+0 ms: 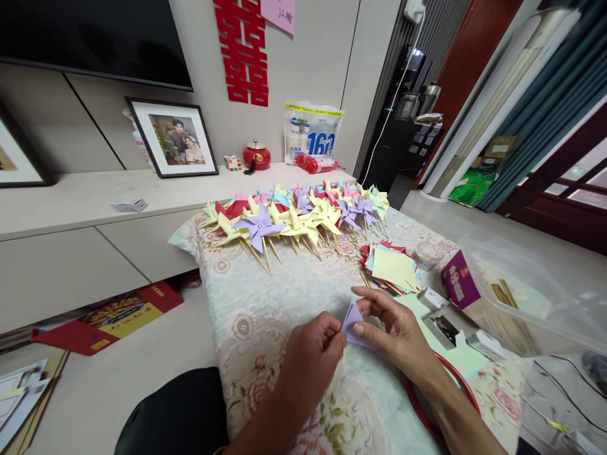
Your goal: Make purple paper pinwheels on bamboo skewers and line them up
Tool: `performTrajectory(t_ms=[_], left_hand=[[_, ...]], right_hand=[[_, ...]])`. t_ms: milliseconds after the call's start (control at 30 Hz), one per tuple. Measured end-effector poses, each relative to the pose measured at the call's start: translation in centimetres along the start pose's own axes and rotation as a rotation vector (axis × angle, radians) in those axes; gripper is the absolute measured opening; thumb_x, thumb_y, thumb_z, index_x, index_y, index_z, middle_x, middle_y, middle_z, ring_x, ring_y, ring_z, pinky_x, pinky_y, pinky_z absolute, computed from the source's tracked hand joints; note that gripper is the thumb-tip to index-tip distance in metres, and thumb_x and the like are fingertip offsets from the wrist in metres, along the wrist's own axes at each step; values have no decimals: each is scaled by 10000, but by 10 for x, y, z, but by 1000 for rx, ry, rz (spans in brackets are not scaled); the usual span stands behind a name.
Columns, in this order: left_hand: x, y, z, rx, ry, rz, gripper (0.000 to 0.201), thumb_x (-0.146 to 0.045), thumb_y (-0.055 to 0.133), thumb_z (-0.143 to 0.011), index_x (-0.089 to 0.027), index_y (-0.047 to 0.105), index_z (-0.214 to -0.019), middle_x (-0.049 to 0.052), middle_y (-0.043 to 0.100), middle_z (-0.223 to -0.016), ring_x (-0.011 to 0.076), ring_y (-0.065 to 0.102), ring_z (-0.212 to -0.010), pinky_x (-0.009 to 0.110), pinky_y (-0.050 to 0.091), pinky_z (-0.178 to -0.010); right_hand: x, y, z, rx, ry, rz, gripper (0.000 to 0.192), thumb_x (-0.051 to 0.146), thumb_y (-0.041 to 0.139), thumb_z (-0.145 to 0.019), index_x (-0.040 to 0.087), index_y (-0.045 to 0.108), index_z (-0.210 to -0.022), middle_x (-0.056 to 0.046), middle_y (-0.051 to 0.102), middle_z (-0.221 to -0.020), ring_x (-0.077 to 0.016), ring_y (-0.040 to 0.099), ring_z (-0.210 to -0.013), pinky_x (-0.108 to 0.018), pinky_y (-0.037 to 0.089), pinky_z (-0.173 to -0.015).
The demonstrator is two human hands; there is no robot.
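Observation:
Both of my hands pinch one small folded purple paper (353, 322) above the flowered cloth (265, 303). My left hand (310, 357) grips its left edge with thumb and fingertips. My right hand (396, 328) holds its right side, fingers curled over the fold. Beyond my hands lies a row of finished paper pinwheels (298, 218) on wooden sticks, in yellow, purple, pink and red. A stack of coloured paper squares (391, 268) sits just right of my right hand.
A clear plastic bin (535, 297) with sticks, a purple box (459, 283), a small round tub (427, 254) and small boxes (443, 325) stand at the right. A red ring (467, 392) lies under my right forearm. A low cabinet (71, 202) with framed photos runs behind.

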State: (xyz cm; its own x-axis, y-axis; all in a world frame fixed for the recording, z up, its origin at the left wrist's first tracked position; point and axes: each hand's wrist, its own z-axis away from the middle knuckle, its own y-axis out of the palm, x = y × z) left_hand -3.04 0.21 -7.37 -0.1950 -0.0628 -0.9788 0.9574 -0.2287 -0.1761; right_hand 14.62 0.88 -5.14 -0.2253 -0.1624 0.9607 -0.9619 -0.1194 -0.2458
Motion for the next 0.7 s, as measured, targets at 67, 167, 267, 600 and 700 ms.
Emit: performTrajectory(t_ms=[67, 167, 267, 600, 700], left_hand=[[-3, -1, 1, 23, 41, -80, 124, -242, 561, -819, -224, 590, -699, -34, 515, -554, 153, 482, -555, 244, 339, -545], [-8, 0, 3, 34, 89, -167, 156, -213, 533, -828, -222, 551, -673, -50, 426, -545, 137, 393, -538, 241, 279, -526], [-9, 1, 4, 18, 141, -239, 170, -173, 516, -810, -219, 517, -646, -56, 383, -542, 130, 358, -532, 242, 254, -522], [-4, 5, 1, -50, 139, -104, 115, -240, 554, -807, -201, 568, -700, -65, 424, -543, 111, 390, -503, 226, 288, -501], [-4, 3, 0, -78, 143, -83, 114, -229, 559, -789, -199, 566, -679, -57, 439, -545, 114, 413, -517, 222, 297, -499]], right_hand=[[2, 0, 0, 55, 21, 69, 286, 370, 755, -807, 219, 688, -1040, -22, 676, -869, -203, 594, -833, -327, 465, -782], [4, 1, -1, 123, 51, 125, 222, 406, 741, -814, 194, 676, -806, 8, 620, -740, -168, 535, -716, -287, 422, -672], [4, 2, 0, 129, 59, 125, 237, 398, 742, -816, 186, 663, -747, 25, 591, -693, -145, 498, -673, -266, 384, -634], [2, 2, 0, 43, 37, -38, 184, 328, 763, -808, 188, 678, -722, 21, 616, -697, -131, 503, -670, -256, 375, -644], [1, 3, 0, 60, 74, -97, 180, 342, 767, -808, 189, 683, -763, 21, 611, -696, -125, 499, -655, -253, 380, -632]])
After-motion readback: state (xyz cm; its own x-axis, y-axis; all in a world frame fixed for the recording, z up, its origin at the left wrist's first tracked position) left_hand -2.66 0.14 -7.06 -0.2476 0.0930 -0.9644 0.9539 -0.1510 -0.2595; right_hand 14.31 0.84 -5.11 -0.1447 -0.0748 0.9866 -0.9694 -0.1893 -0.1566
